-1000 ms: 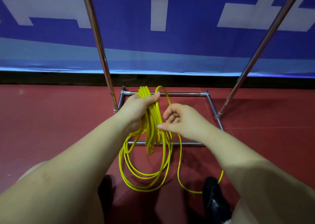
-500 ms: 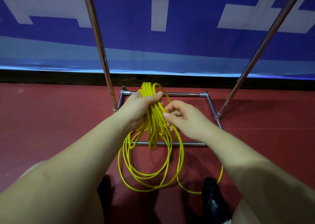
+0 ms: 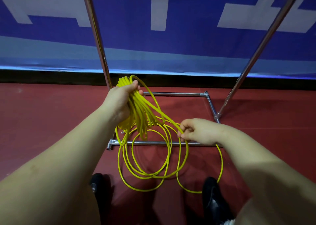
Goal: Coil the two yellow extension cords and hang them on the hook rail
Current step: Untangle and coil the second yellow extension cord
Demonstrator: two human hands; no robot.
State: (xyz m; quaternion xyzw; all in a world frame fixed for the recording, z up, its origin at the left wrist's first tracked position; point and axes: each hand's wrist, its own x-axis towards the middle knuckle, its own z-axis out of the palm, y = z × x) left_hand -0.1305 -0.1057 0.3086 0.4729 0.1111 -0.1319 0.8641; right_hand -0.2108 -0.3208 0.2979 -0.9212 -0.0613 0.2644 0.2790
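Observation:
My left hand (image 3: 120, 101) grips a bundle of yellow extension cord loops (image 3: 140, 112) held above the floor. Loose turns of the same yellow cord (image 3: 148, 166) hang down and lie on the red floor below. My right hand (image 3: 196, 132) is lower and to the right, pinching a single strand of the cord that runs up to the bundle. A second cord cannot be told apart from the first. The hook rail itself is out of view; only the stand's two steel uprights (image 3: 97, 41) show.
The stand's rectangular steel base frame (image 3: 172, 94) lies on the red floor (image 3: 42, 118) just ahead. A blue and white banner (image 3: 171, 41) hangs behind it. My two black shoes (image 3: 213, 200) are at the bottom, beside the loose cord.
My right hand has moved down and right, away from the bundle, drawing out a strand. The loose loops on the floor have spread wider.

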